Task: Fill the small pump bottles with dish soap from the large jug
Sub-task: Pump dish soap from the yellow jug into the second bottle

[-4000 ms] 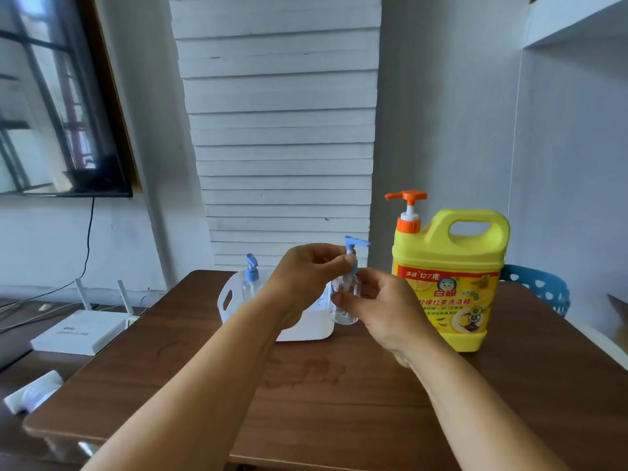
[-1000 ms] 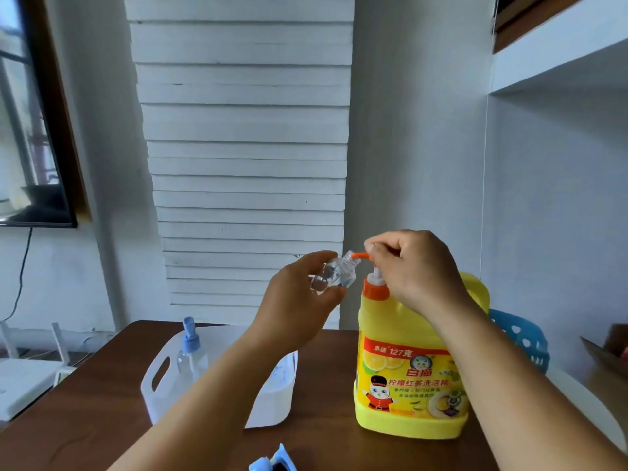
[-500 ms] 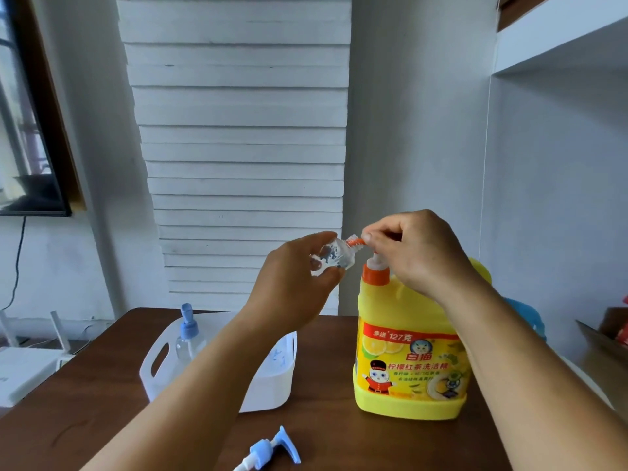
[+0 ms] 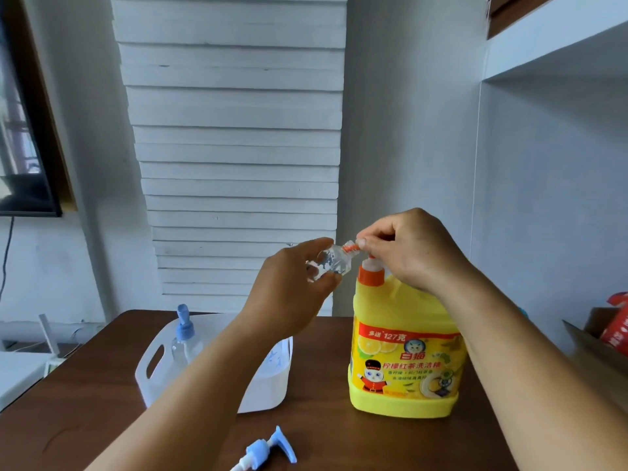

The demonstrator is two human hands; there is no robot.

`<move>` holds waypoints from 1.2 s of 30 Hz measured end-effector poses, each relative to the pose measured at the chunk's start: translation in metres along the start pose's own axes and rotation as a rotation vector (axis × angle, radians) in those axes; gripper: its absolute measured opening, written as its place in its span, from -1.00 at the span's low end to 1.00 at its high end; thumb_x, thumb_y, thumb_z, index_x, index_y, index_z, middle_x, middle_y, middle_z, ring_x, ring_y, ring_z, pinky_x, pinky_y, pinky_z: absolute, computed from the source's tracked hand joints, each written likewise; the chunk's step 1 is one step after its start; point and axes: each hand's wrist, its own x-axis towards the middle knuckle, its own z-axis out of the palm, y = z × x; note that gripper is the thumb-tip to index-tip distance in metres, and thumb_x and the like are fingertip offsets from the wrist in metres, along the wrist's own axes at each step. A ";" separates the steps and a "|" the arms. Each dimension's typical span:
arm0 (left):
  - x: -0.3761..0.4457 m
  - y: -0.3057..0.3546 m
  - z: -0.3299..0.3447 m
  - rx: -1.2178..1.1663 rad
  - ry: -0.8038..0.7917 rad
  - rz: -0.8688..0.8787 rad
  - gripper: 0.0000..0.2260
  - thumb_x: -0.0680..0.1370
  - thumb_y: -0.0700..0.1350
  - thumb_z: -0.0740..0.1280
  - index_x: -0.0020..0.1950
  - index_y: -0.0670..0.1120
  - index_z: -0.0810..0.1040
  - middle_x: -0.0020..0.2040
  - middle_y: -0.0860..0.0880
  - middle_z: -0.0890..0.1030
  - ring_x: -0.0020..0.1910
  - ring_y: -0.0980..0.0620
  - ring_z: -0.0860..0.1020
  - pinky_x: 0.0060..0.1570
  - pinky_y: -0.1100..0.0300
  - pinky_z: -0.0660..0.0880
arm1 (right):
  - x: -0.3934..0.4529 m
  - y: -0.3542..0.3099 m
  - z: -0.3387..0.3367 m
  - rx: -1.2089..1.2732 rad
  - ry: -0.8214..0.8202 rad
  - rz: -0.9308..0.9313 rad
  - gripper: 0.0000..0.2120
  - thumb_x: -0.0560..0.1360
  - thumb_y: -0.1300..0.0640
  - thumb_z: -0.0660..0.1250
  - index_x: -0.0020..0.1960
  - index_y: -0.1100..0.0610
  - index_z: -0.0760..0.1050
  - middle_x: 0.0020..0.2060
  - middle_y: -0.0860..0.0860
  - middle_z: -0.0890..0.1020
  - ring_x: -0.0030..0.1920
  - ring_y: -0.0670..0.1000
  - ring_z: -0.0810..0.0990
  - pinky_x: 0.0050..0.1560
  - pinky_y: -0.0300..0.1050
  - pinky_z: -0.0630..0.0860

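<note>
A large yellow soap jug (image 4: pixel 406 351) with an orange pump stands on the brown table (image 4: pixel 85 419). My right hand (image 4: pixel 411 249) rests curled over the pump head, fingers around it. My left hand (image 4: pixel 289 290) grips a small clear bottle (image 4: pixel 328 263), uncapped and tilted, its mouth against the orange nozzle (image 4: pixel 350 248). The bottle's blue pump cap (image 4: pixel 268 452) lies on the table near the front edge. A second small bottle with a blue pump (image 4: pixel 183 338) stands in a white basket (image 4: pixel 153 365).
A cardboard box (image 4: pixel 594 338) with a red packet sits at the right. A white router (image 4: pixel 20 365) lies on a low surface to the left. A dark screen (image 4: pixel 23 130) hangs on the left wall.
The view has shifted so the blue pump cap on the table is in full sight. Both hands stay at the jug's nozzle with the small bottle; the pump head sits slightly higher.
</note>
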 end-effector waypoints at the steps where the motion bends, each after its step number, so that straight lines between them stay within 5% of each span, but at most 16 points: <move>1: 0.001 0.001 -0.001 -0.003 0.011 0.000 -0.61 0.47 -0.04 0.38 0.29 0.09 0.48 -0.01 0.13 0.60 -0.13 0.16 0.55 -0.18 0.51 0.33 | 0.001 0.000 -0.001 -0.007 0.011 -0.006 -0.85 0.50 0.05 0.32 -0.04 0.04 0.65 -0.27 -0.09 0.63 -0.39 -0.27 0.51 -0.39 -0.51 0.29; 7: -0.003 0.001 0.000 0.007 -0.014 0.020 -0.75 0.47 -0.08 0.37 0.15 0.03 0.56 -0.10 0.08 0.63 -0.10 0.07 0.58 -0.12 0.26 0.47 | -0.003 0.003 0.004 0.016 -0.016 0.009 -0.85 0.50 0.06 0.32 -0.03 0.06 0.65 -0.20 -0.06 0.65 -0.31 -0.24 0.57 -0.33 -0.44 0.34; 15: 0.000 -0.004 0.002 0.009 -0.020 0.001 -0.66 0.46 -0.04 0.38 0.24 0.09 0.52 0.00 0.11 0.63 -0.15 0.18 0.54 -0.25 0.55 0.31 | -0.002 0.004 0.006 0.029 -0.004 0.013 -0.85 0.50 0.06 0.33 -0.03 0.06 0.65 -0.22 -0.07 0.67 -0.32 -0.26 0.59 -0.38 -0.50 0.36; 24: -0.001 0.000 0.000 0.020 -0.026 0.037 -0.81 0.47 -0.05 0.37 0.07 0.09 0.57 -0.20 0.12 0.61 -0.23 0.17 0.53 -0.29 0.35 0.36 | -0.003 0.004 0.004 0.040 0.008 0.013 -0.85 0.50 0.07 0.33 -0.01 0.06 0.65 -0.26 -0.10 0.62 -0.38 -0.30 0.52 -0.46 -0.62 0.32; 28: 0.001 0.001 -0.003 -0.004 0.006 0.030 -0.75 0.46 -0.05 0.38 0.13 0.11 0.56 -0.17 0.17 0.57 -0.25 0.25 0.51 -0.24 0.46 0.34 | -0.001 0.001 0.000 0.004 0.029 -0.001 -0.85 0.50 0.04 0.32 -0.03 0.03 0.65 -0.29 -0.09 0.63 -0.39 -0.29 0.52 -0.40 -0.51 0.31; 32: -0.001 0.002 -0.001 0.032 -0.020 0.037 -0.77 0.47 -0.07 0.37 0.11 0.06 0.57 -0.13 0.09 0.63 -0.18 0.15 0.55 -0.12 0.34 0.44 | -0.005 0.003 0.004 0.026 0.001 0.010 -0.84 0.50 0.05 0.33 -0.01 0.06 0.65 -0.18 -0.04 0.68 -0.29 -0.23 0.59 -0.35 -0.49 0.37; 36: 0.002 0.003 -0.004 0.018 0.008 0.031 -0.72 0.46 -0.04 0.38 0.16 0.11 0.55 -0.14 0.17 0.59 -0.24 0.28 0.51 -0.25 0.49 0.33 | 0.000 0.001 -0.002 0.006 0.014 -0.011 -0.84 0.51 0.04 0.31 -0.03 0.04 0.65 -0.28 -0.13 0.63 -0.41 -0.29 0.51 -0.40 -0.50 0.33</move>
